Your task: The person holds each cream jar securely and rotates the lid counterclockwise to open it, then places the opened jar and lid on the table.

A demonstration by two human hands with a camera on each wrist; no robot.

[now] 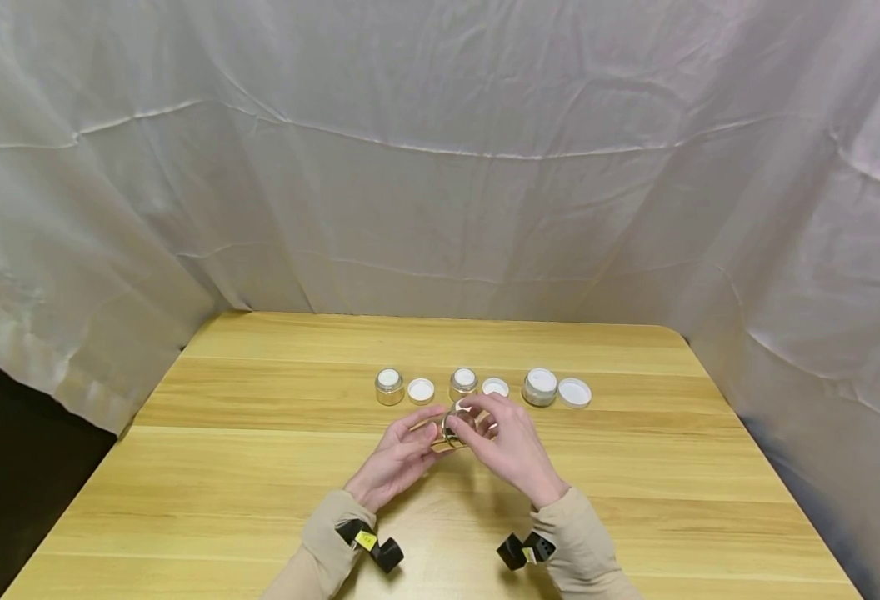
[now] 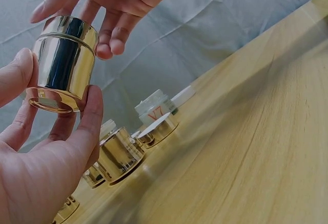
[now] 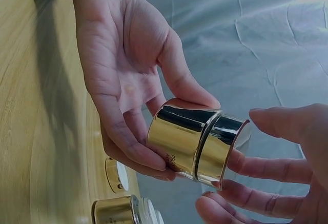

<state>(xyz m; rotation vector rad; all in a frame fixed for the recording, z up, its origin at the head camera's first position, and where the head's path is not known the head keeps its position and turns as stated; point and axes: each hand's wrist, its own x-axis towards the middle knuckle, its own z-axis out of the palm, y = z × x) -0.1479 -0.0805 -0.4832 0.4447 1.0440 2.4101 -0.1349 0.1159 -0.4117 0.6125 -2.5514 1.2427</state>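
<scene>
A shiny gold jar (image 2: 64, 62) with a narrower upper section is held up between both hands, tilted in the head view. My left hand (image 1: 398, 458) grips its wider part, the thumb on one side and fingers on the other. Around the narrower end curl the fingers of my right hand (image 1: 511, 442), loosely spread at the rim. In the right wrist view, small lettering shows on the wide part of the gold jar (image 3: 184, 137). Part of the narrow section is covered by the right fingers in the head view.
Beyond the hands stand a gold jar (image 1: 389, 389) and a second one (image 1: 463, 380), plus a frosted jar (image 1: 540, 390), all with white tops. White-lined lids (image 1: 421, 391) lie beside them on the wooden table (image 1: 260, 467). A grey curtain (image 1: 440, 225) hangs behind.
</scene>
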